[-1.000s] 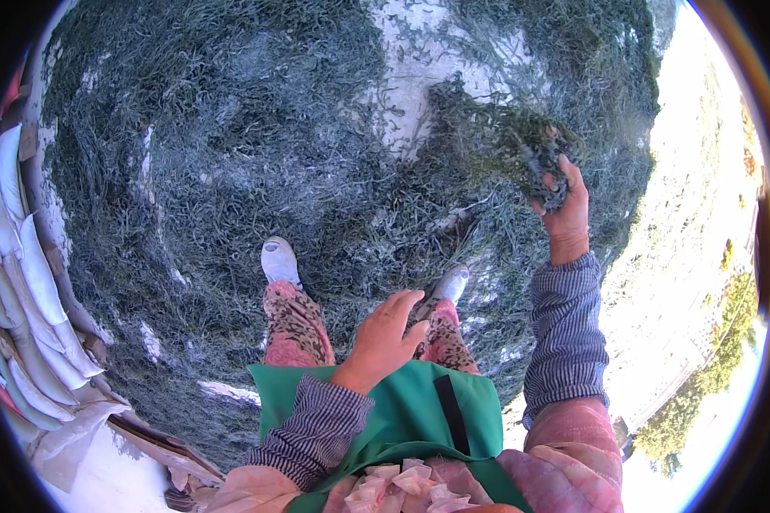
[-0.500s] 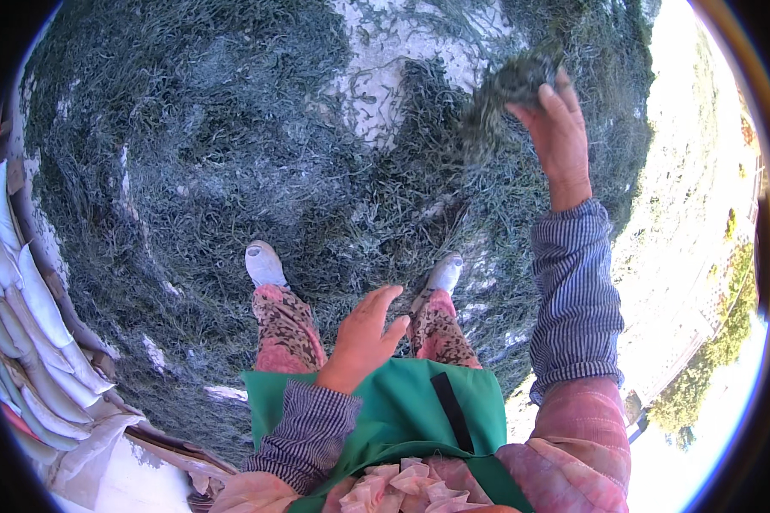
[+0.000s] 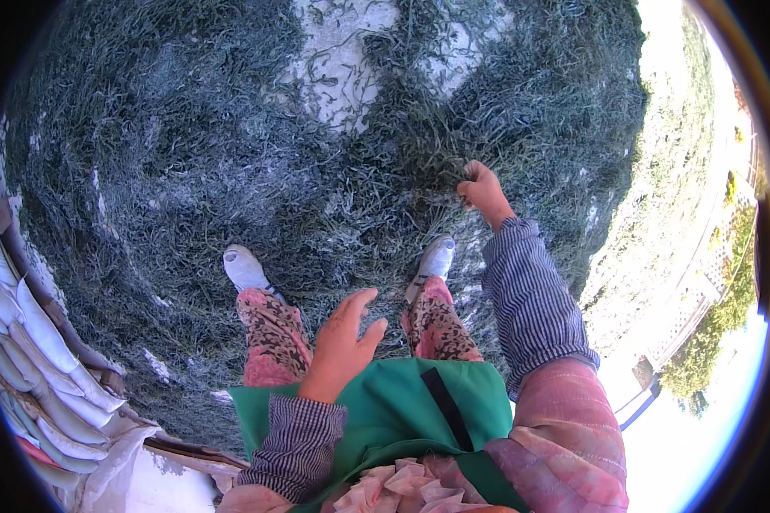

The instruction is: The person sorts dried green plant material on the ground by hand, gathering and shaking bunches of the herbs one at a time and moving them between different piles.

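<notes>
Right hand (image 3: 485, 191), reaching far, curls at dark-green plant strands (image 3: 509, 124), grip unclear; left hand (image 3: 342, 349) hovers near the green apron (image 3: 381, 402), fingers apart.

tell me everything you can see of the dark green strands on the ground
The dark green strands look like thin, narrow plant strips, curled and tangled into a loose mat over pale ground. Their tone varies from deep green to bluish grey. Cover is uneven: pale patches with scattered bits show near the top, smaller gaps elsewhere. Two pale shoes stand among them. The right hand, fingers curled, is down at them; whether it grips any is unclear.
</notes>
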Tool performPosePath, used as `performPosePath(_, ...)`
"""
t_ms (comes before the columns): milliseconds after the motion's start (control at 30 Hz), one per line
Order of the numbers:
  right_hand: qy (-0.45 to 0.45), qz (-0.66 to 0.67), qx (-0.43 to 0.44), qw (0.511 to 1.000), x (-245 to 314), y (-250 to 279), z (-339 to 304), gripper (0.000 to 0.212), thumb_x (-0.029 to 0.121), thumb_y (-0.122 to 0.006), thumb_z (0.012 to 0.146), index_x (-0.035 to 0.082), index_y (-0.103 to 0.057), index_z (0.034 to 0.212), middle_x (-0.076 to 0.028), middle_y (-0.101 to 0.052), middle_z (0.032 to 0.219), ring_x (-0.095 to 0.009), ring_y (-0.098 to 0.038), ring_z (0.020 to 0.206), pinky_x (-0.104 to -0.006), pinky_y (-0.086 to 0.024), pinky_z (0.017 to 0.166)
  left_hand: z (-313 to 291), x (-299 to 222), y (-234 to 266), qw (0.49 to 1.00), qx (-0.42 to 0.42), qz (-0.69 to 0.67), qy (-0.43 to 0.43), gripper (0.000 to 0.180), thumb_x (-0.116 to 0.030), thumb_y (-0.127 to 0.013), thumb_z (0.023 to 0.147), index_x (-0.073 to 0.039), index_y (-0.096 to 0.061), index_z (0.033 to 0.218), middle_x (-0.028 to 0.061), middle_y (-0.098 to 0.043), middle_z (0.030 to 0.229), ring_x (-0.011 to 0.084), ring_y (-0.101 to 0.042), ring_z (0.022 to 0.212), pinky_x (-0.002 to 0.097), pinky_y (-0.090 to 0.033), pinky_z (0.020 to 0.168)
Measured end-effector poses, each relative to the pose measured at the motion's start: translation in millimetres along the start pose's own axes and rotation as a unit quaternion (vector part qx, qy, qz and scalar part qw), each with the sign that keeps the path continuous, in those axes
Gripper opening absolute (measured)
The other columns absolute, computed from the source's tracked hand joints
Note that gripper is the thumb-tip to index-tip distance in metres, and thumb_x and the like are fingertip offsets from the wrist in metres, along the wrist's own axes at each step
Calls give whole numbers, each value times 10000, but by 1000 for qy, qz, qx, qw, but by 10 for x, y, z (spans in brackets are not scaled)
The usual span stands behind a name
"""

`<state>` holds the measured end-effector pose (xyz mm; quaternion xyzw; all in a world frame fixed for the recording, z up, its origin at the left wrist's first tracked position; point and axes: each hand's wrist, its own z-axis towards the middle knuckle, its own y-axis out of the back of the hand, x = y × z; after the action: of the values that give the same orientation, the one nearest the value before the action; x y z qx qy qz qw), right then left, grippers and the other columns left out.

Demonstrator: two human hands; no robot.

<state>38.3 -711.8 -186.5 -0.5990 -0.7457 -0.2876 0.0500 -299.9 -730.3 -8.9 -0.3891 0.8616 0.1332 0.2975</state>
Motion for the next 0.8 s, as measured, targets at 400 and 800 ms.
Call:
performPosePath(400,-182,482,477,712,473,-312,-3080,436,-17,-681,678,23,-510,1076,-28,-609,858,-91,-565,597,-204,-418,500,167,-44,-556,876,141,-425,177,597,-238,-598,902,-41,-331,1399,111,-469,1328,189,-485,1189,325,-402,972)
performPosePath(800,-318,541,-58,777,-935,-214,-1722,562,475,-622,855,101,-435,1230,-169,-519,1254,-256,-571,1019,-423,-528,810,-97,-248,-62,867,261,-407,123,322,-28,-687,754,-23,-614,1068,28,-624,966,92,-595,789,238,-486,687)
